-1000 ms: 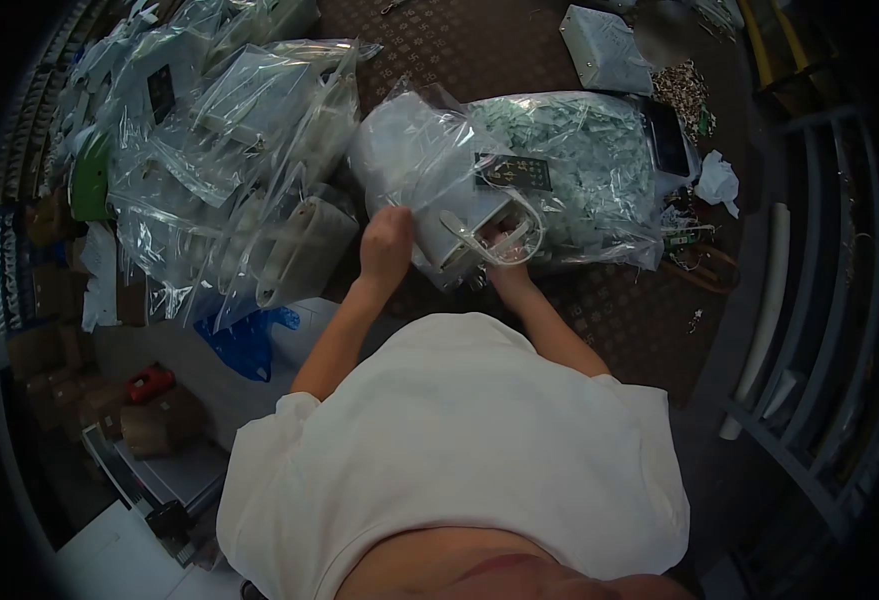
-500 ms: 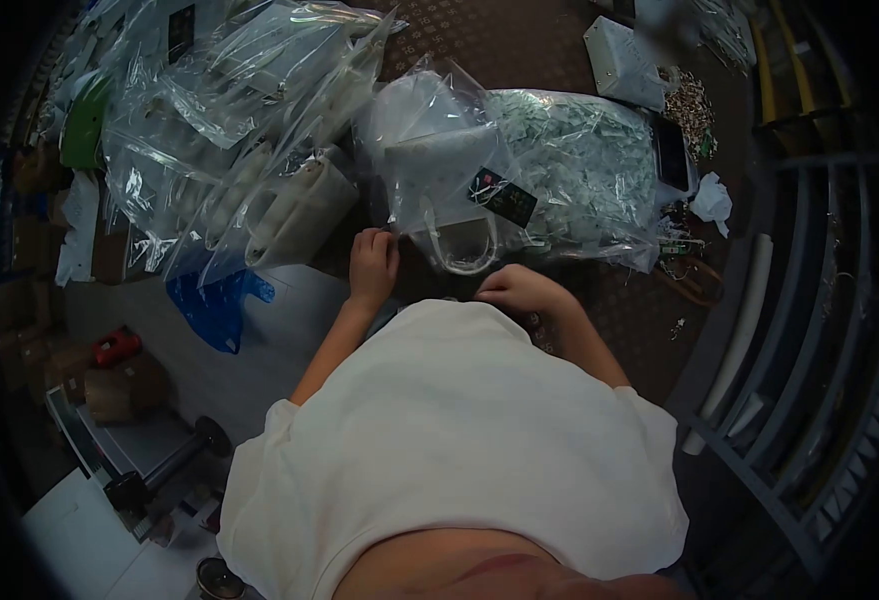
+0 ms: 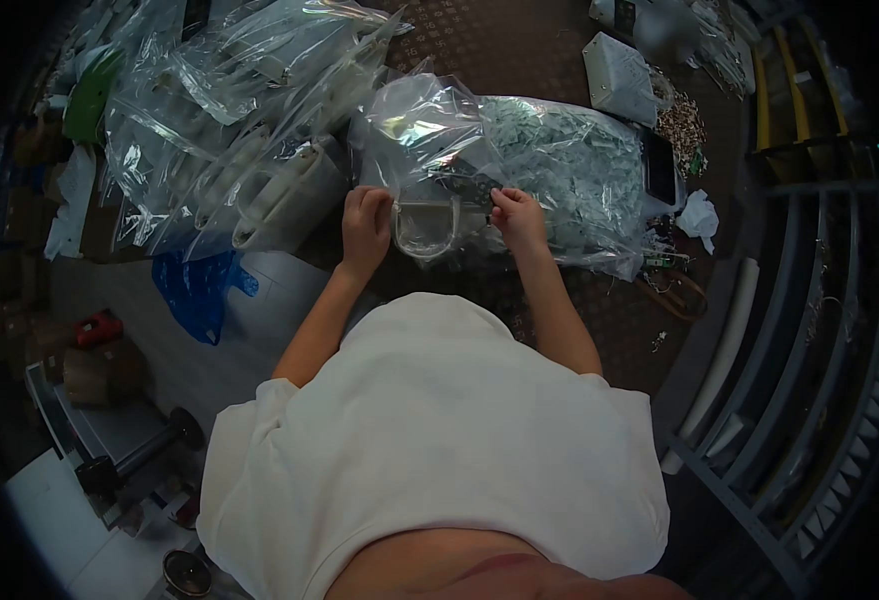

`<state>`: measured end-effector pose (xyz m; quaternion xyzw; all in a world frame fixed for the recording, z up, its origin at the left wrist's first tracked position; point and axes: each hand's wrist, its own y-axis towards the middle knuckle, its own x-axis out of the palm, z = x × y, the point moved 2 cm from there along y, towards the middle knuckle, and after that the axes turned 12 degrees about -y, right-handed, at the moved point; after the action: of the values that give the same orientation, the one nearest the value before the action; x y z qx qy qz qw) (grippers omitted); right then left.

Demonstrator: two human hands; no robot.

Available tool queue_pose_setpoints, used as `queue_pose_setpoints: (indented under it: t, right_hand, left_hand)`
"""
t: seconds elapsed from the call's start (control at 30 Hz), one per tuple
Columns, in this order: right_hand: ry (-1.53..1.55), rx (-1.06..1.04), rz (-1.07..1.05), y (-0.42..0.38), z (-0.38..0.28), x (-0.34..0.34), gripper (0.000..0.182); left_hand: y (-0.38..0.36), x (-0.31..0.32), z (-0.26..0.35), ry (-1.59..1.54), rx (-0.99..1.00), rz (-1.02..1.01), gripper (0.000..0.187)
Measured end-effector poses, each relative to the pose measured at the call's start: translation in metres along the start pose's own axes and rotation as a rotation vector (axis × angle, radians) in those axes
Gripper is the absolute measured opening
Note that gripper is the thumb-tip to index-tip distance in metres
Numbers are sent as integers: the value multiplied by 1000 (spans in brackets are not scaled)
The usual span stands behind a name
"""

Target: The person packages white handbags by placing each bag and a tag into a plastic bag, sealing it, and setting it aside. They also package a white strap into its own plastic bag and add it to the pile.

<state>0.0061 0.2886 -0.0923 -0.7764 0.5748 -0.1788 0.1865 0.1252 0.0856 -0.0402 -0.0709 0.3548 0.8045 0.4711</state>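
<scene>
A pale handbag with a looped handle lies in front of me, partly under a clear plastic bag. My left hand is closed at the bag's left edge, its fingers pinching the clear plastic. My right hand pinches the near right edge of the plastic, beside a dark card that shows through or under the film. Right of the handbag is a large clear bag full of small pale green packets.
Plastic-wrapped pale bags are heaped at the left. A phone, a white box, crumpled paper and small metal parts lie at the right. A blue plastic bag hangs below the left edge.
Both hands have moved forward, the right one up to the plastic's edge near the dark card. The clear plastic over the handbag has shifted, and the card now lies differently.
</scene>
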Motion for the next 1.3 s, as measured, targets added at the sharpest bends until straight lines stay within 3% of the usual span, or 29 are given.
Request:
queue_pose_setpoints:
  t: [0.07, 0.2, 0.3, 0.37, 0.4, 0.47, 0.6, 0.67, 0.73, 0.9, 0.97, 1.03, 1.07, 1.13, 1.2, 1.27, 1.3]
  right_hand:
    - [261, 80, -178, 11, 7, -10, 15]
    - [433, 199, -229, 12, 18, -9, 14]
    - [213, 111, -50, 0, 12, 2, 16]
    - [-216, -242, 60, -2, -1, 2, 19]
    - [-215, -243, 60, 5, 5, 1, 19]
    - [-463, -580, 176, 25, 14, -3, 23]
    - [-826, -665, 188, 22, -14, 3, 26]
    - [-869, -748, 470, 17, -30, 9, 19]
    - [-935, -762, 451, 36, -21, 6, 15]
    - [-1149, -775, 298, 30, -3, -2, 9]
    - [-1132, -911, 308, 11, 8, -3, 16]
    - [-1114, -928, 316, -14, 16, -9, 19]
    - [-1081, -948, 333, -28, 19, -11, 23]
    - [-1094, -922, 244, -54, 48, -26, 25]
    - [-1055, -868, 22, -85, 61, -43, 25]
    - [-1022, -813, -7, -105, 73, -49, 23]
    - [-992, -768, -32, -111, 78, -51, 21]
  left_hand:
    - [3, -6, -3, -10, 19, 35, 12]
    - [-4, -8, -9, -48, -53, -44, 11]
    - [-2, -3, -4, -65, -75, -66, 10]
    - [-2, -3, -2, -57, -83, -67, 10]
    - [-2, -3, -2, -82, -112, -57, 10]
    - [-2, -3, -2, -111, -139, -51, 10]
    - [-3, 1, -1, -125, -85, -67, 10]
    - [-4, 1, -3, -107, -60, -82, 10]
    - [-9, 0, -8, 59, 75, -122, 12]
    - [-20, -17, -28, 256, -1, -11, 12]
    - [-30, -23, -34, 260, -28, 22, 11]
    - [-45, -29, -52, 80, -256, -114, 14]
    - [-60, -35, -58, 79, -262, -103, 14]
    - [-103, -41, -56, 113, -192, -444, 15]
    - [-133, -47, -43, 62, -211, -479, 15]
    - [-140, -52, -35, 6, -231, -530, 15]
    - [-128, -55, -27, -66, -331, -481, 13]
